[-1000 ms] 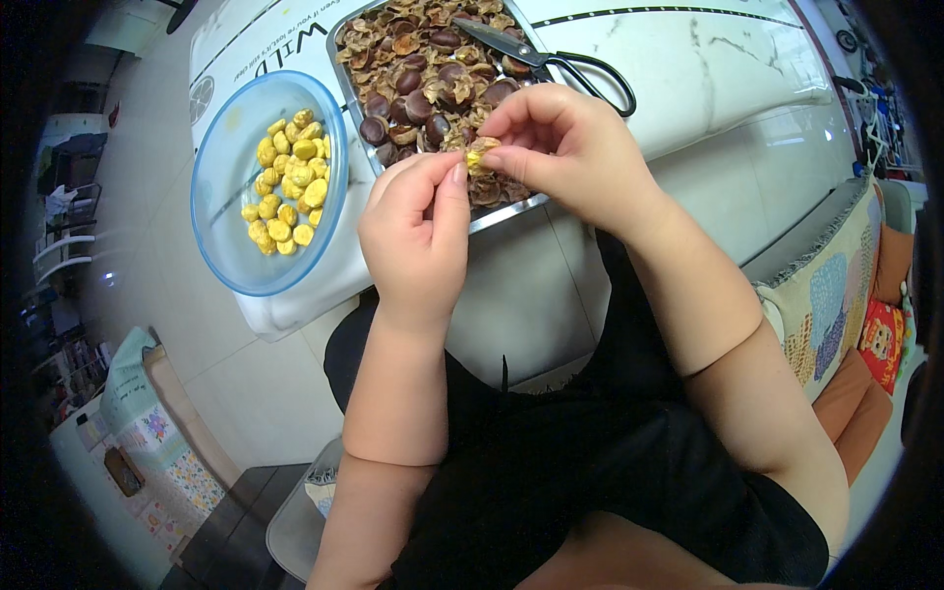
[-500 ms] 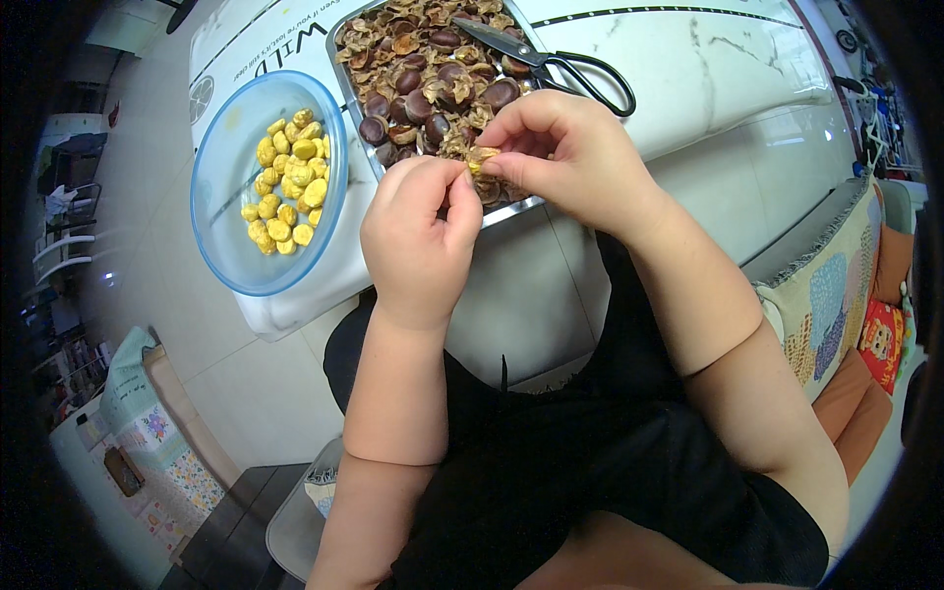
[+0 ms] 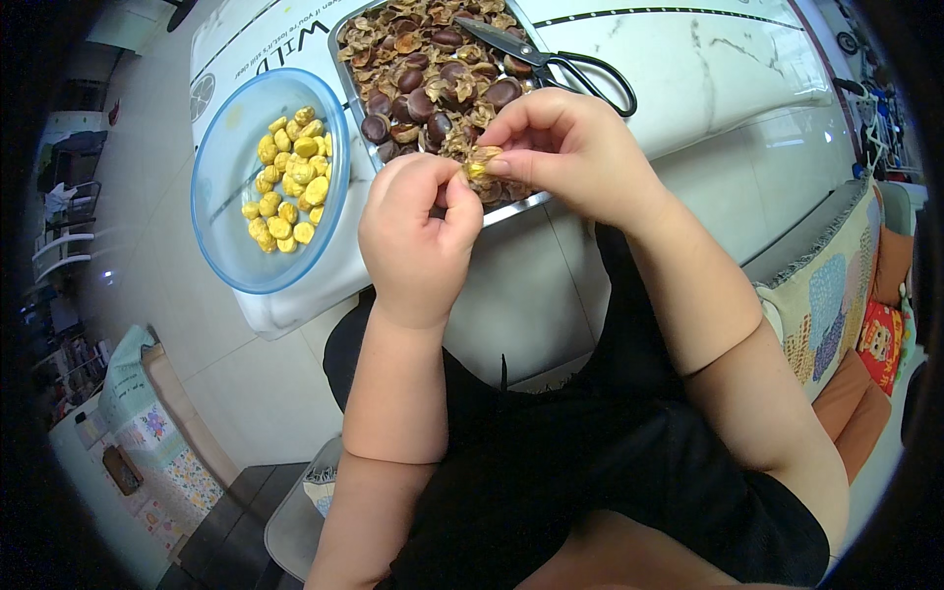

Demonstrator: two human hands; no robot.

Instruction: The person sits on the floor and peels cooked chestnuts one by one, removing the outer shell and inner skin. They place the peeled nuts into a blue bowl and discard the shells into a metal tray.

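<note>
A white, marble-patterned tabletop [image 3: 688, 64] stretches across the upper part of the view. On it a metal tray [image 3: 511, 210] carries a deep litter of brown shells [image 3: 379, 54], and to its left stands a clear, blue-tinted bowl [image 3: 218, 197]. Both bare forearms rise from below, the left almost upright, the right slanting up and inward from the elbow, so the hands meet over the tray's near edge. The left hand [image 3: 418, 221] shows its back, fingers curled in and thumb bent toward the index finger; the right hand [image 3: 570, 147] angles in from the right, index finger arched above a straighter thumb. Black-handled scissors [image 3: 547, 61] lie across the tray's right rim. Unpeeled chestnuts [image 3: 420, 105] sit among the shells, peeled yellow ones fill part of the bowl. The yellowish nut [image 3: 479, 167] is between the hands, pinched by the right thumb and index finger; the left fingertips are at its left edge, though whether they grip it I cannot tell.
</note>
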